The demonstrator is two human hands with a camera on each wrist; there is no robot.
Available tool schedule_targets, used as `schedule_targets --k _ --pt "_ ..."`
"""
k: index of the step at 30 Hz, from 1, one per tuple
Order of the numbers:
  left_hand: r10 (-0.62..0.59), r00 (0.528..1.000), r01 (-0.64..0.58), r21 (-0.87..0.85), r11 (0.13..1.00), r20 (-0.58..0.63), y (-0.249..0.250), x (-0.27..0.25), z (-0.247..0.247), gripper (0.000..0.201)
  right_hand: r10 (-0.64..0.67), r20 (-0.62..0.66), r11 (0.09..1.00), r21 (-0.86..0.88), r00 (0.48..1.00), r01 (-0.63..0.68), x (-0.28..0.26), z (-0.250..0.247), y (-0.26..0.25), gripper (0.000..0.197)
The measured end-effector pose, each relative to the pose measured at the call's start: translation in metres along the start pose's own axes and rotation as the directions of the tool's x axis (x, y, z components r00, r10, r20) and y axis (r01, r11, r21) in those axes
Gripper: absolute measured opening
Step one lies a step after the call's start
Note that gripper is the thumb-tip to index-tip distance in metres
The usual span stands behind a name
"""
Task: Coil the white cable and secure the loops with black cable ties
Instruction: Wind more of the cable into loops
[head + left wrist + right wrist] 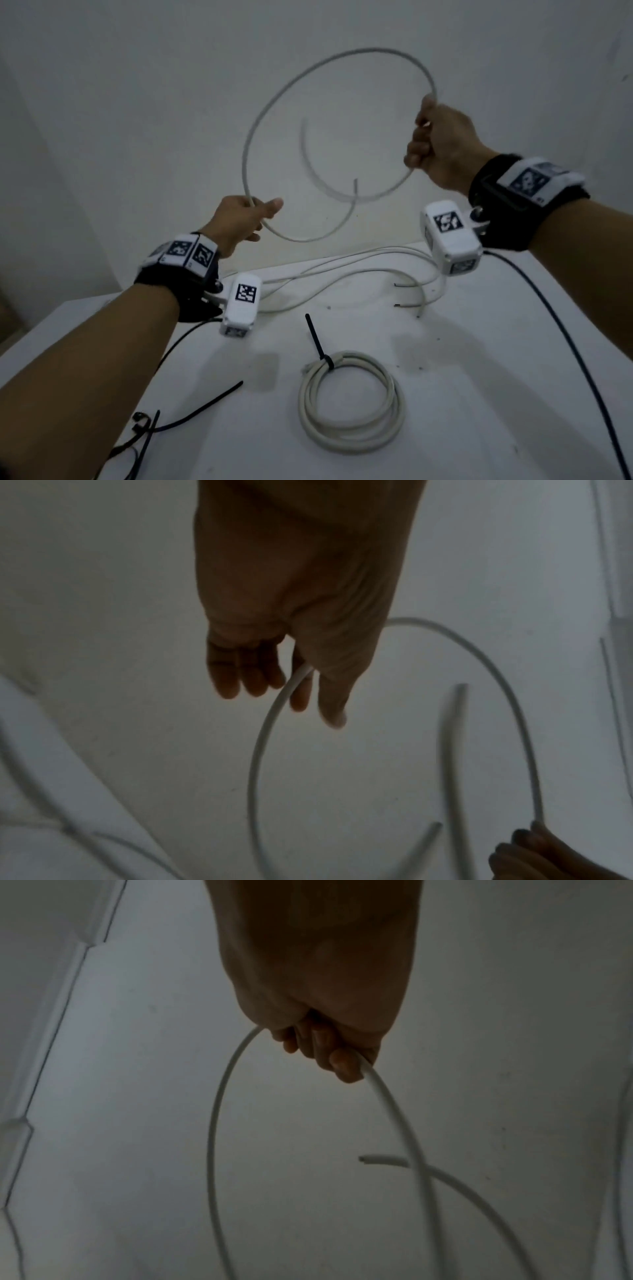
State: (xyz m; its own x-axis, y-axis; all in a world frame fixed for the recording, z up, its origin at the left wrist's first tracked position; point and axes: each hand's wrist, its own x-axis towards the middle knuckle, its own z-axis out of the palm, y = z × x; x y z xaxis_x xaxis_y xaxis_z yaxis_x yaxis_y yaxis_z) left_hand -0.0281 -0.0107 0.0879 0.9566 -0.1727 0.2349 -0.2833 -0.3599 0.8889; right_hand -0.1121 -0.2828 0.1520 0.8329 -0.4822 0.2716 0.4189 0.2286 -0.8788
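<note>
A long white cable (274, 99) curves in a big loop in the air above the table's far edge. My left hand (246, 219) pinches it at the loop's lower left; the left wrist view shows the cable (274, 718) running out between thumb and fingers. My right hand (435, 144) grips the cable at the loop's right side, fingers curled round it (342, 1064). The cable's free end (380, 1160) hangs inside the loop. Loose black cable ties (191, 411) lie at the table's front left.
A finished white coil (349, 401) bound with a black tie (318, 342) lies on the white table (462, 377). Several loose white cables (342, 270) sprawl along the far edge. A dark cord (565, 342) runs down the right side. A white wall stands behind.
</note>
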Motion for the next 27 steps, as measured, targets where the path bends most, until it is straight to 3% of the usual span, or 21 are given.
schedule_targets --k 3,6,10,12,15,17,19,20,23,25,27 --pt "-0.064 0.983 0.024 0.228 0.973 0.170 0.013 -0.003 0.003 0.025 0.055 0.049 0.997 -0.057 0.997 -0.052 -0.008 -0.001 0.023 0.035" --pt "-0.087 0.972 0.032 0.243 0.969 0.217 0.012 -0.011 0.015 0.032 0.036 0.086 0.984 -0.180 0.996 -0.020 -0.015 0.002 0.035 0.034" --pt "0.050 0.987 -0.059 0.053 0.997 0.156 0.016 -0.015 0.033 0.034 -0.028 0.187 0.952 -0.293 0.982 0.083 -0.026 0.007 0.035 0.037" --pt "0.118 0.991 -0.114 -0.062 0.992 0.069 0.023 -0.020 0.040 0.029 -0.035 0.238 0.941 -0.318 0.971 0.112 -0.032 0.009 0.028 0.037" --pt "0.289 0.951 -0.289 0.016 0.957 -0.114 0.032 -0.026 0.039 0.047 -0.017 0.384 0.903 -0.390 0.923 0.179 -0.040 0.008 0.014 0.040" --pt "0.332 0.943 -0.331 0.051 0.942 -0.030 0.042 -0.030 0.036 0.055 0.005 0.476 0.866 -0.442 0.879 0.234 -0.048 0.008 0.006 0.042" --pt "0.313 0.941 -0.311 -0.032 0.950 0.128 0.052 -0.039 0.037 0.030 -0.005 0.505 0.835 -0.472 0.863 0.281 -0.058 0.010 -0.001 0.038" --pt "0.304 0.941 -0.292 -0.096 0.952 0.150 0.058 -0.044 0.038 0.013 -0.028 0.496 0.827 -0.476 0.868 0.299 -0.062 0.011 -0.005 0.035" --pt "0.251 0.963 -0.214 -0.286 0.934 0.099 0.066 -0.054 0.033 0.031 -0.047 0.443 0.801 -0.518 0.895 0.298 -0.068 0.003 -0.015 0.028" --pt "0.195 0.978 -0.150 -0.389 0.909 0.077 0.073 -0.062 0.024 0.032 0.021 0.429 0.714 -0.639 0.903 0.287 -0.074 -0.007 -0.018 0.024" --pt "0.154 0.986 -0.110 -0.445 0.889 0.065 0.080 -0.068 0.013 0.031 0.116 0.414 0.503 -0.808 0.903 0.307 -0.084 -0.019 -0.018 0.019"
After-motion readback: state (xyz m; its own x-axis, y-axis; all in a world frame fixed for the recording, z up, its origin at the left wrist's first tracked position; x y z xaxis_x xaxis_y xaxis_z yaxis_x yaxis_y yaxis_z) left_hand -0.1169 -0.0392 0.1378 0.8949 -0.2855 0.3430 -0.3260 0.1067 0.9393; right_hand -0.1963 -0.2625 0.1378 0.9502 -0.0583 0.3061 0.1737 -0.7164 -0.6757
